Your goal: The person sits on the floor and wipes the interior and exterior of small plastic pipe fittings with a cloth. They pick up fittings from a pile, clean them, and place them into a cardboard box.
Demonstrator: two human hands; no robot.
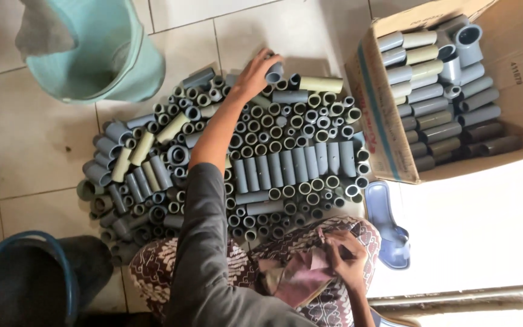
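Observation:
A big heap of short grey and beige pipe pieces (273,163) covers the tiled floor in front of me, some standing on end, some lying in rows. My left hand (254,75), arm stretched out in a grey sleeve, grips a short grey pipe piece (274,72) at the far edge of the heap. My right hand (345,261) rests on my lap over patterned fabric, holding a reddish-brown sheet (298,277) that looks like sandpaper.
A cardboard box (388,139) at the right holds stacked pipe pieces (437,103). A teal bucket (101,51) stands at the upper left, a dark bucket with a blue rim (28,281) at the lower left. A blue slipper (388,227) lies by the box.

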